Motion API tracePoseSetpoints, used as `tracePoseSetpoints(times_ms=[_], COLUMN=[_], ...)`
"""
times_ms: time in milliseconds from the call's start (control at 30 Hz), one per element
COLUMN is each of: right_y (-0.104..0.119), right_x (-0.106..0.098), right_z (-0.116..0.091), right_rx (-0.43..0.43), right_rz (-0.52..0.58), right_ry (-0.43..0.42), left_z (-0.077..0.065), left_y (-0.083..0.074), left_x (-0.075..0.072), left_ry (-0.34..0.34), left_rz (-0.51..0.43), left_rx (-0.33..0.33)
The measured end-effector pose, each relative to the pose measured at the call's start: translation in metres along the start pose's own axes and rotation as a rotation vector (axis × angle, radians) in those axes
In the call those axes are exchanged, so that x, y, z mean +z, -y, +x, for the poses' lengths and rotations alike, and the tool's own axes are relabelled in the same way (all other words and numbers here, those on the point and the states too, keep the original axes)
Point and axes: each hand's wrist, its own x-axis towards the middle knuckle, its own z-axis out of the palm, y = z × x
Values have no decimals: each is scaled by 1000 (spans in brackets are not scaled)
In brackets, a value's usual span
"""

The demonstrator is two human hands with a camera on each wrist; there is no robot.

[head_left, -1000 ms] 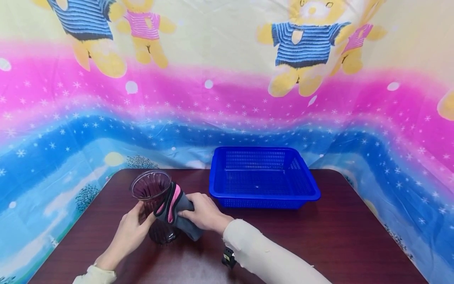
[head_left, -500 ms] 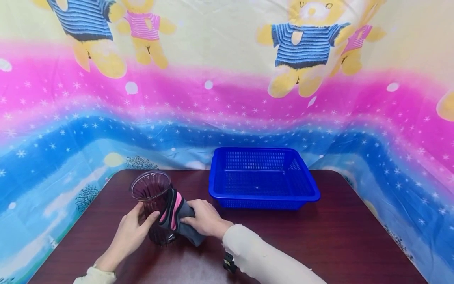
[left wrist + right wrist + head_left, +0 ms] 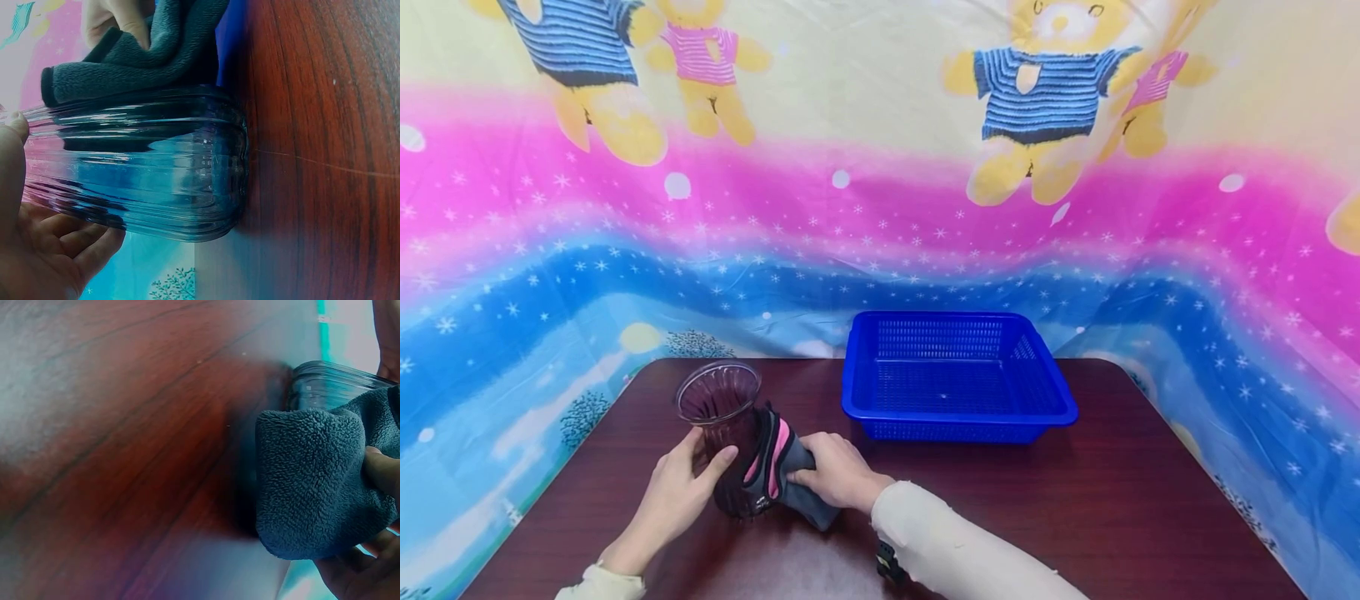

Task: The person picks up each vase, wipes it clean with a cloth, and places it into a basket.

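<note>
A ribbed, purple-tinted glass vase [image 3: 718,400] with a flared rim stands upright on the table's left side. My left hand [image 3: 679,483] grips its middle from the left, thumb in front and fingers behind. In my right hand [image 3: 838,471] is a folded grey cloth [image 3: 808,500] with black edging and a pink stripe, held against the vase's right side. The left wrist view shows the cloth [image 3: 125,75] lying along the clear ribbed wall of the vase [image 3: 156,169]. Seen from the right wrist, the thick, fuzzy cloth [image 3: 312,481] covers part of the vase [image 3: 325,384].
A blue plastic basket [image 3: 958,417] with perforated walls stands at the back of the dark reddish-brown table [image 3: 1037,517], right of the vase. Behind the table hangs a curtain [image 3: 865,217] printed with bears and snowflakes.
My right hand and the cloth have slid down along the vase's right side, slightly to the right. My left hand and the vase have stayed in place.
</note>
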Motion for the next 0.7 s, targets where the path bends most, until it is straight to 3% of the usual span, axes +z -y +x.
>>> tracePoseSetpoints(times_ms=[700], right_y=[-6], right_x=[7], right_z=[-7], right_rx=[31], right_rz=[-38], right_ry=[26], left_z=[0], left_y=[-1], left_x=[-1], left_ry=[27], left_rz=[22], left_rx=[-33])
